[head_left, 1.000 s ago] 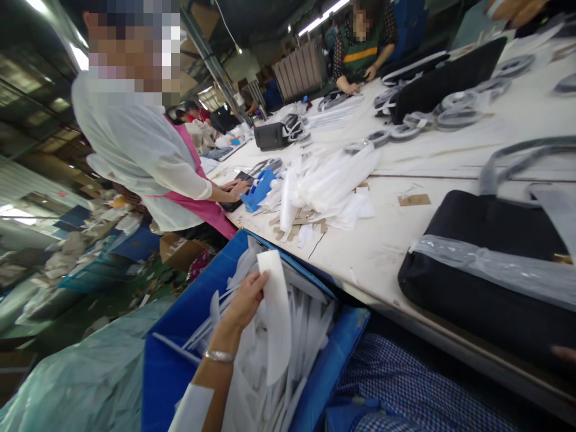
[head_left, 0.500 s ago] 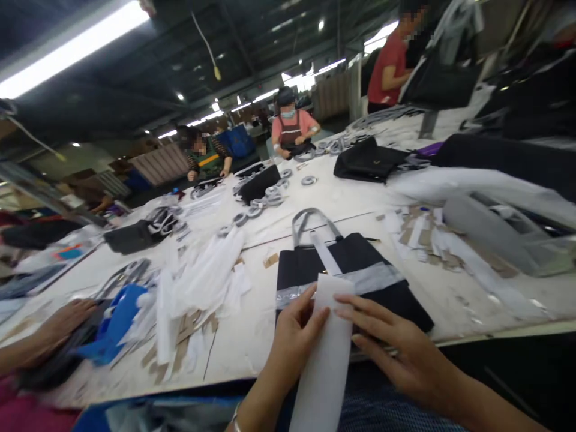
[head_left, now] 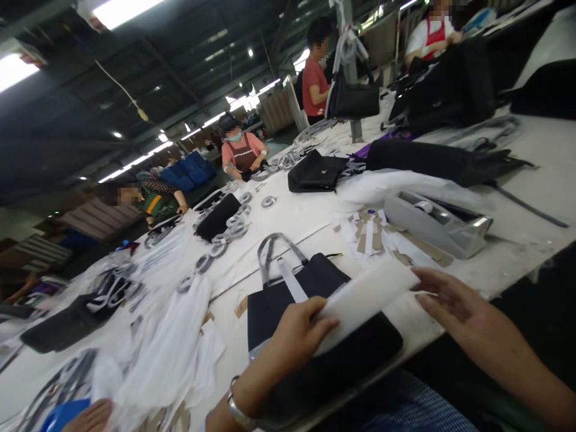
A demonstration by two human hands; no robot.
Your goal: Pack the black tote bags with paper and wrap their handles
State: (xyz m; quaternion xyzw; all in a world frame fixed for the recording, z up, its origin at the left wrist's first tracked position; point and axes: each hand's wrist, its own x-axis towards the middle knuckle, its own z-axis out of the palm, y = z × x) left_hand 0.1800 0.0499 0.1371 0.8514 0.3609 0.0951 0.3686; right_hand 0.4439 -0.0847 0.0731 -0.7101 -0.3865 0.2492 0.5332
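Note:
A long white foam strip [head_left: 364,297] lies slantwise across a black tote bag [head_left: 310,336] at the near edge of the white table [head_left: 531,174]. My left hand [head_left: 294,336] is closed on the strip's lower left end, thumb on top. My right hand [head_left: 443,297] touches the strip's upper right end with its fingers stretched out. The bag has grey handles [head_left: 272,252] pointing away from me.
A grey tape dispenser [head_left: 436,222] sits right of the bag among paper scraps. A heap of white strips [head_left: 171,354] lies to the left. More black bags [head_left: 317,171] and grey handle coils are farther up the table. Several people work along the far side; another person's hand [head_left: 90,414] shows at lower left.
The view swung from the blue bin of strips up to the table. Both hands carried the white strip over and laid it slanting across the black bag.

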